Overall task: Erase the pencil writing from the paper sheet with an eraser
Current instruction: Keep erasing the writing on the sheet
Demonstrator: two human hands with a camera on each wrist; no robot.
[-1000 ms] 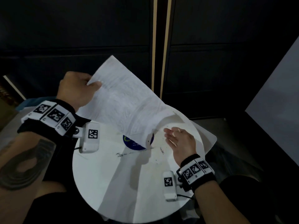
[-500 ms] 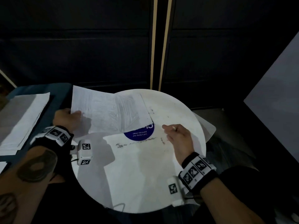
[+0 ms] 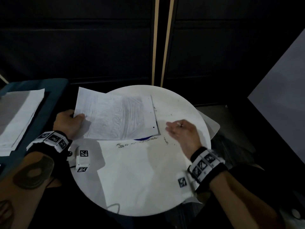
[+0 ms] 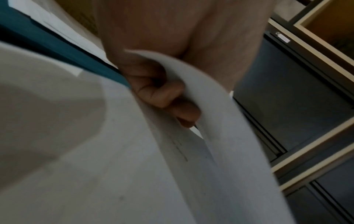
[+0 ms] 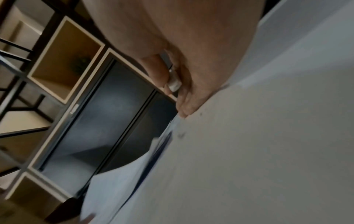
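Erasing looks unfinished: grey pencil marks cover the paper sheet point(image 3: 115, 118), pinched at its left edge by the left hand point(image 3: 69, 121); the right hand point(image 3: 183, 133) holds a small eraser point(image 5: 173, 84) between its fingers.

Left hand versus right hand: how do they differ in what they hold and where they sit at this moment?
The left hand pinches the left edge of the paper sheet, thumb on top; the right hand touches no paper and holds a small whitish object, probably the eraser, between its fingers. The left hand sits off the left rim of the round white table; the right is over the tabletop, right of the sheet. Both wear marker-covered wristbands.
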